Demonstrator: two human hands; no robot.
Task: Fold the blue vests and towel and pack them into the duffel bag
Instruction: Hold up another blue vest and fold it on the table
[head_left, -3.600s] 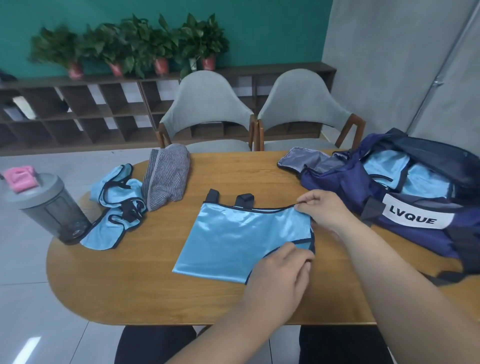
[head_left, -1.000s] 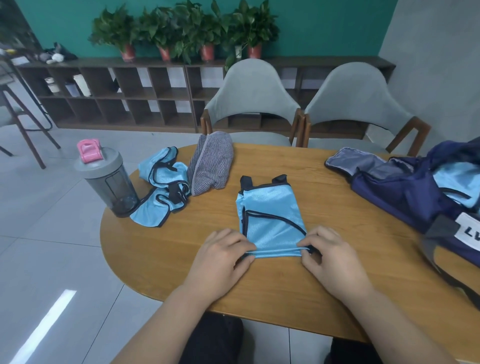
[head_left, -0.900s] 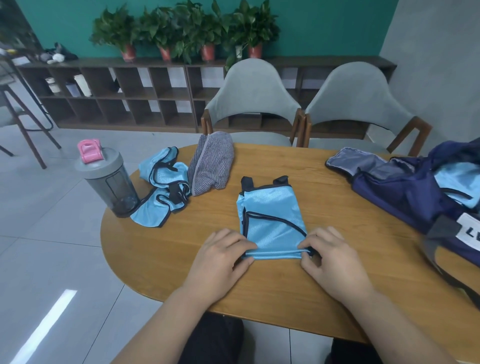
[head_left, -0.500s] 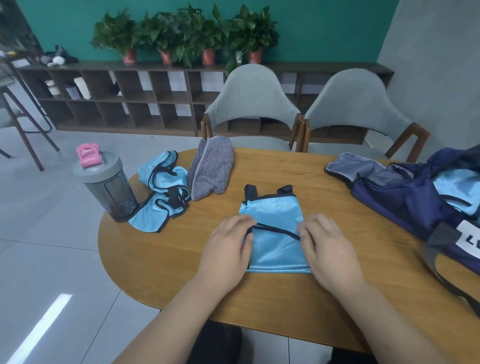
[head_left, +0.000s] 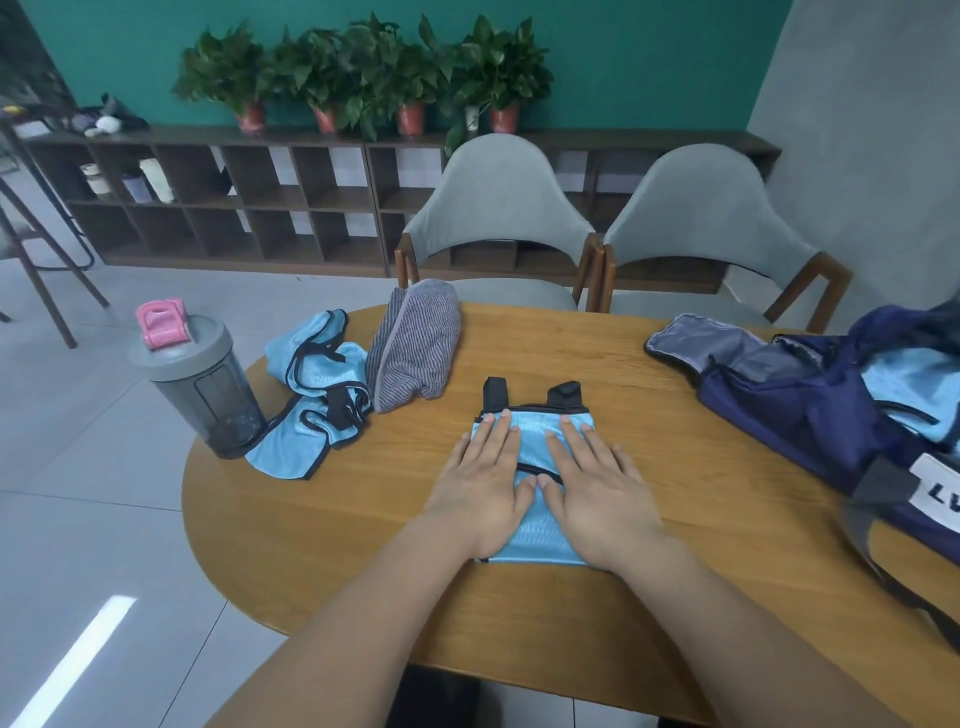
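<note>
Head view. Item: folded blue vest (head_left: 537, 436), table (head_left: 649, 415) centre, under left hand (head_left: 485, 491) and right hand (head_left: 597, 491), both flat, fingers straight, pressing. Duffel bag (head_left: 810, 410) at 3 o'clock, open. Risk: slick fabric likely springs unfolded on release; black straps (head_left: 566, 395) at 12 o'clock may snag.

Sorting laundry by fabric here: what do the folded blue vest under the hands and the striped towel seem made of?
The folded vest looks like thin synthetic, perhaps polyester: smooth with a satin sheen, black binding. The striped towel looks like soft matte knit, cotton or microfibre; fine grey ribs.
</note>
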